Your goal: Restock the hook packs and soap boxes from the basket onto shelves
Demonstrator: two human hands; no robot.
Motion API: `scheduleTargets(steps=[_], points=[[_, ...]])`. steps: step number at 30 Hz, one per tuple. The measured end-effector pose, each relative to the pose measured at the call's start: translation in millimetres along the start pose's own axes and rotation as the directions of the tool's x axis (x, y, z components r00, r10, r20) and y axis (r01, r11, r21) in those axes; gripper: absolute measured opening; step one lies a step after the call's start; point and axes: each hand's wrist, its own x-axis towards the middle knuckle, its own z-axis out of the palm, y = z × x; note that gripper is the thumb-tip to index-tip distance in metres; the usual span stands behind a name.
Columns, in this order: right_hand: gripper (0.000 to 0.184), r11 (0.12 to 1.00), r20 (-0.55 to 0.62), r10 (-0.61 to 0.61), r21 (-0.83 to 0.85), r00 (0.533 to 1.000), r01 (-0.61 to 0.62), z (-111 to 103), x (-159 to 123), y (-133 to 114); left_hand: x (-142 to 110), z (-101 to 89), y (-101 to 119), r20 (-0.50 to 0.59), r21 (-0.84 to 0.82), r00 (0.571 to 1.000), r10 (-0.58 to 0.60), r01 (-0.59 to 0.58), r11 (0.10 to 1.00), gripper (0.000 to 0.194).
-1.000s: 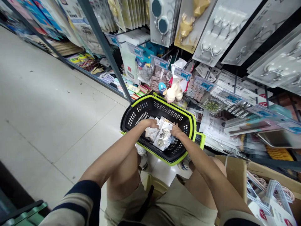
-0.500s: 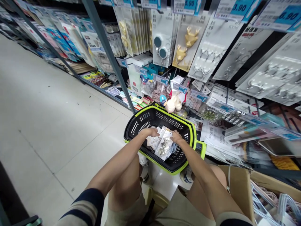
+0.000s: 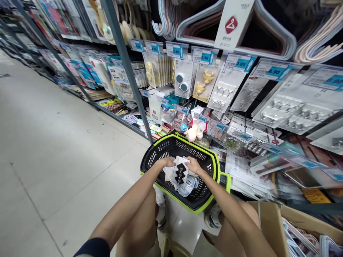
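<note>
A black shopping basket [image 3: 198, 198] with a lime-green rim stands on the floor between my feet, against the shelf. Over its inside, my left hand [image 3: 168, 162] grips the left edge of a white backing card [image 3: 177, 164] carrying a black zigzag-shaped piece [image 3: 180, 174]. The fingers of my right hand [image 3: 193, 165] pinch the same card at its upper right corner. Other pale cards show partly beneath it; what they carry is hidden. A see-through plastic pack [image 3: 187, 186] lies lower in the basket, below the card.
Carded hooks [image 3: 221, 94] hang in rows under price tags on the shelf, with clothes hangers [image 3: 241, 50] above. A plush-like cream item [image 3: 195, 132] overhangs the basket's far rim. A cardboard box [image 3: 270, 221] of hangers stands right; tiled floor [image 3: 66, 160] stretches left.
A pack with metallic pieces was uppermost between my hands; now the card with the black zigzag piece is, and my hands are closer together. My view has tilted up, showing hangers.
</note>
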Motion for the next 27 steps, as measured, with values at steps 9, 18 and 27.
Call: scheduleTargets(steps=[9,18,27], points=[[0.047,0.562,-0.439,0.059,0.757,0.897,0.334,-97,-29,24,-13,-11.2,39,-0.245,-0.600,0.944,0.220,-0.326,0.731,0.075],[0.046,0.443,-0.335,0.017,0.847,0.942,0.293,-98,-46,24,-20,-4.7,70,-0.271,-0.887,0.908,0.320,-0.365,0.283,0.069],[0.025,0.987,-0.046,-0.069,0.142,0.997,0.075,-85,-44,49,10,3.2,39,-0.061,-0.296,0.972,0.229,-0.236,0.926,0.041]])
